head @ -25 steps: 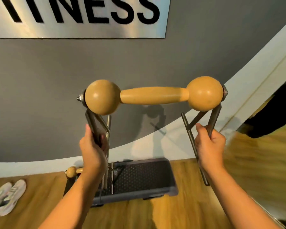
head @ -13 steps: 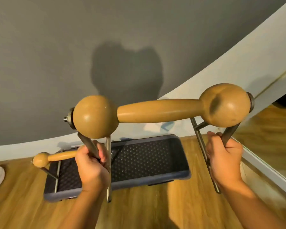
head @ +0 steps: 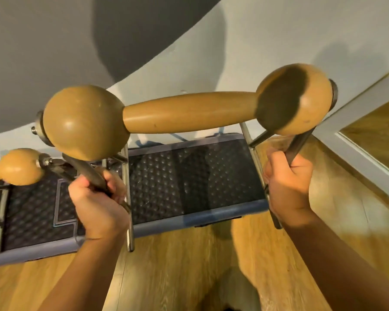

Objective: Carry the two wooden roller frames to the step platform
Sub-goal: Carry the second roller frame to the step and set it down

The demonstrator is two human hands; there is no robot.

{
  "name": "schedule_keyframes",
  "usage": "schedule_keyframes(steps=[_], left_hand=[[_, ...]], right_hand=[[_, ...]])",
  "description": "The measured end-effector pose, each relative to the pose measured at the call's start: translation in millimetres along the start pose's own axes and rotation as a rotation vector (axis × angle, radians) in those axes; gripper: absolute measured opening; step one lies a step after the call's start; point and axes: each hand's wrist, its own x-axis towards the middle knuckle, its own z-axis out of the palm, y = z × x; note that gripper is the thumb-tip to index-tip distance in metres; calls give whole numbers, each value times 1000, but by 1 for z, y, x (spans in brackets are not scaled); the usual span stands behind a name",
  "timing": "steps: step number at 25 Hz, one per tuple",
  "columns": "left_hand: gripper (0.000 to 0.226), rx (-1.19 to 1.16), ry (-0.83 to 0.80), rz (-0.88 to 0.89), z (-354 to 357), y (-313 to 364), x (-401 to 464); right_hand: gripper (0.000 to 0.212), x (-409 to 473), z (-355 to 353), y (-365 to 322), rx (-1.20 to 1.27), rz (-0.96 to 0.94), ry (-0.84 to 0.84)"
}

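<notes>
2 hands carry 1 wooden roller frame [head: 189, 113] in the air, its long roller bar crossing above and between them with a large wooden ball at each end. The left hand [head: 97, 203] is curled tight round the dark metal leg that slants down from the ball above it; a lighter steel leg of the same frame runs down just to the right of this hand and ends past the near edge of the step platform [head: 189, 218]. The right hand [head: 288, 187] is closed in a fist round the dark leg under the other ball, with a second steel leg passing down along its inner side.

Beyond and between the 2 hands lies the step platform, a low block with a dark studded top and a blue-grey rim, set on the wooden floor [head: 177, 265] against the wall [head: 43, 52]. The held frame hangs over its right half; whether any leg touches it cannot be told.

Left of the left hand, and a little farther away, 1 ball of the second roller frame [head: 20, 166] shows at the picture's edge, with its metal legs standing on the platform's left part. Right of the right hand a white skirting board [head: 357, 153] runs along the floor.
</notes>
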Motion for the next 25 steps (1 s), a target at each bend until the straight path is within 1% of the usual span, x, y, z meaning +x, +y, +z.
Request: schedule_keyframes(steps=[3, 4, 7, 11, 14, 17, 20, 25], left_hand=[[31, -19, 19, -25, -14, -44, 23], [33, -22, 26, -27, -17, -56, 29], [26, -50, 24, -38, -28, -85, 41], [26, -24, 37, -26, -43, -118, 56], [21, -46, 54, -8, -47, -134, 67], [26, -49, 80, -14, -50, -149, 71], [24, -54, 85, -26, -50, -156, 70], [28, 9, 76, 29, -50, -163, 72]], right_hand=[[54, 5, 14, 51, 30, 53, 17], [55, 7, 19, 63, 23, 76, 29], [48, 13, 34, 89, 22, 114, 26], [45, 21, 50, 115, 22, 89, -17], [46, 23, 55, 131, 60, 91, -11], [48, 25, 57, 146, 55, 92, -18], [49, 26, 59, 156, 41, 107, 9], [37, 28, 65, 164, 69, 181, 13]])
